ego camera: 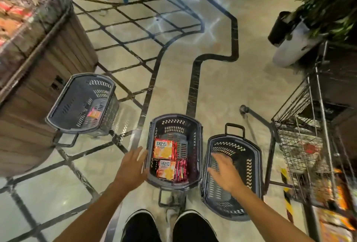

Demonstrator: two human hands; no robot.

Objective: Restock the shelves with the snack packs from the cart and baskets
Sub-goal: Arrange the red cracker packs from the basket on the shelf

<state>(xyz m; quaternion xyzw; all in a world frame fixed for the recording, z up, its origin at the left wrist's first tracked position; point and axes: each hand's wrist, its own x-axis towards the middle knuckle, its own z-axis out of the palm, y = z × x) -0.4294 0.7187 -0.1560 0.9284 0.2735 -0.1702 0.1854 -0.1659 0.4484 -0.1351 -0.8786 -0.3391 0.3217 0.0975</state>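
- The left hand (pixel 133 166) is spread open, fingers straight and a little apart, holding nothing; its fingertips lie at the left rim of the middle basket (pixel 199 145); whether they touch it I cannot tell.
- The right hand (pixel 225 170) is likewise open with fingers splayed, empty, hanging over the right basket (pixel 255 164), which stands just beside the middle one.
- The snack packs (pixel 164 150), red and orange, lie stacked in the near part of the middle basket, between the two hands.
- A third basket (pixel 63 106) sits well apart to the left beside a wooden display stand (pixel 38 71), with one orange pack (pixel 94 114) inside.
- The wire cart (pixel 301 145) stands to the right; more packs show blurred low on it.
- Two black shoes (pixel 168 226) stand on the tiled floor (pixel 218 91).
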